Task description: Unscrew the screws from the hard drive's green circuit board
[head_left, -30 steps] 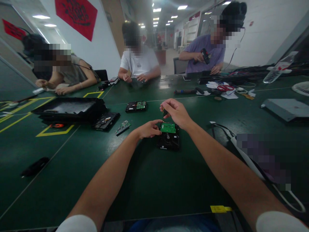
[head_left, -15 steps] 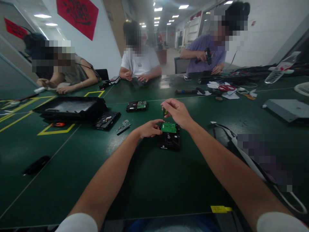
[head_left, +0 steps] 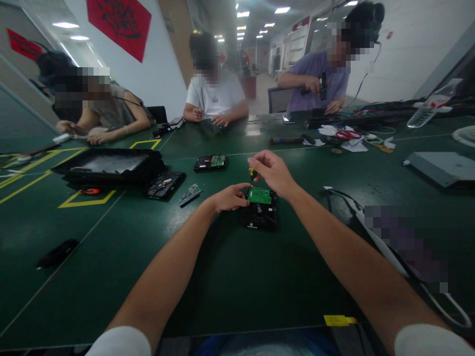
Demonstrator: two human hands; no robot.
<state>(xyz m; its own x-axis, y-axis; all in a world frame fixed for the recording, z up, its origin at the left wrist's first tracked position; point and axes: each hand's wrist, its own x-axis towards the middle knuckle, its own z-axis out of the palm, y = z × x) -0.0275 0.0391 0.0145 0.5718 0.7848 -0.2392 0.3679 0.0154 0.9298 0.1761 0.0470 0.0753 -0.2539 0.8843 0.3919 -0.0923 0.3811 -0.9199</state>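
A black hard drive [head_left: 260, 218] lies on the green table in front of me, with a green circuit board [head_left: 260, 196] on its far half. My left hand [head_left: 232, 198] grips the drive's left edge, its index finger stretched along the far corner. Above that far edge, my right hand [head_left: 270, 169] pinches a small black-and-yellow screwdriver [head_left: 253, 174]. It points downward at the drive's far left corner; its tip is too small to make out.
Left of the drive lie a loose circuit board [head_left: 190, 195], two other hard drives [head_left: 210, 162] and a black tray [head_left: 111, 165]. Cables and a power strip [head_left: 382, 242] run along the right, near a grey metal box [head_left: 441, 168]. Three people sit across the table.
My right hand has turned slightly, and more of the screwdriver's yellow-and-black handle shows. My left hand and the hard drive stay put.
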